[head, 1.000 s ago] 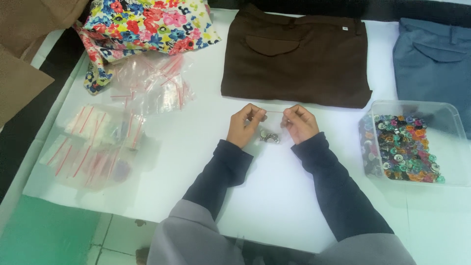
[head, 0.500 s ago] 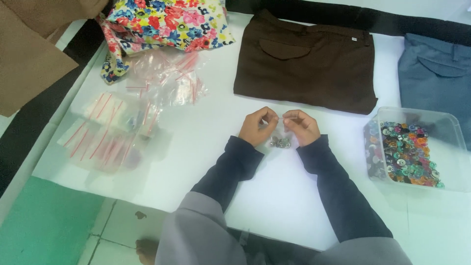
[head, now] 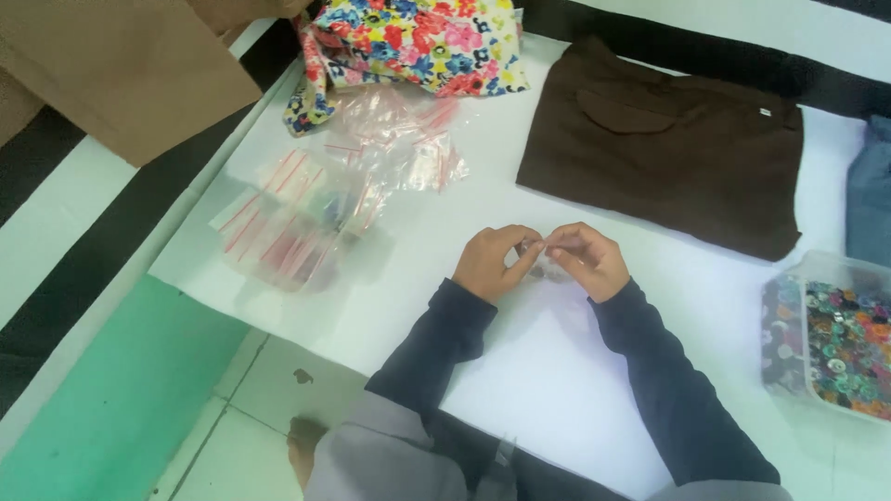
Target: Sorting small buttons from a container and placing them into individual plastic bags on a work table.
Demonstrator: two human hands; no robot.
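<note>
My left hand (head: 494, 263) and my right hand (head: 585, 260) meet over the white sheet (head: 557, 371), fingertips together. Both pinch a small clear plastic bag (head: 549, 268) that holds a few small dark things; what they are is too small to tell. Dark sleeves cover both forearms. To the left lies a heap of clear zip bags with red strips (head: 306, 218). At the right edge stands a clear plastic box (head: 784, 306) filled with several coloured buttons.
Folded brown trousers (head: 664, 148) lie behind my hands, a blue garment (head: 871, 195) at the far right, a flowered cloth (head: 418, 42) at the back left. Brown fabric (head: 121, 74) covers the upper left. A green floor patch (head: 121, 408) and tiles lie beside the sheet.
The camera has shifted left, so everything sits further right in view. My hands stay together on the small bag, fingers now closer at its top edge.
</note>
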